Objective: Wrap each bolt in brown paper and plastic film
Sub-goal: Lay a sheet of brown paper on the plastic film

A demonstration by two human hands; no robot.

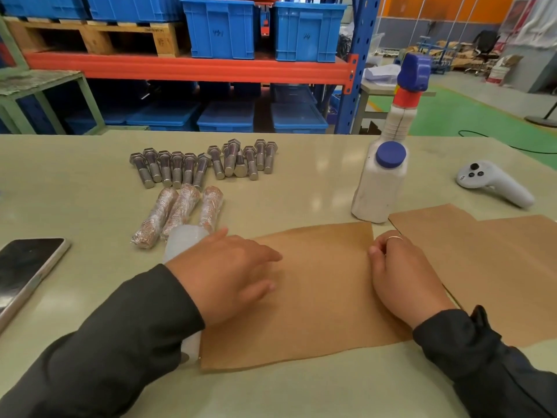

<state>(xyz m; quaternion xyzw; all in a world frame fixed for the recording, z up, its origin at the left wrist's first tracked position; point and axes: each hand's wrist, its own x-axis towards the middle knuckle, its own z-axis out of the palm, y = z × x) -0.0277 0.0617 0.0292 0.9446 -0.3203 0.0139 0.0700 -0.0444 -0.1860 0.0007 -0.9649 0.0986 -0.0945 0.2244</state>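
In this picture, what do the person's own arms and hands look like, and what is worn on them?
Both arms wear long dark grey sleeves, left sleeve and right sleeve, of a smooth jacket-like cloth that creases and ends at the wrists. The left hand and the right hand are bare, without gloves. The right hand carries a thin metal ring on one finger. No watch or markings show.

place: warehouse workshop | cues: pallet racking (193, 69); blue crates (221, 28); wooden pallet (90, 34); green floor (452, 116)
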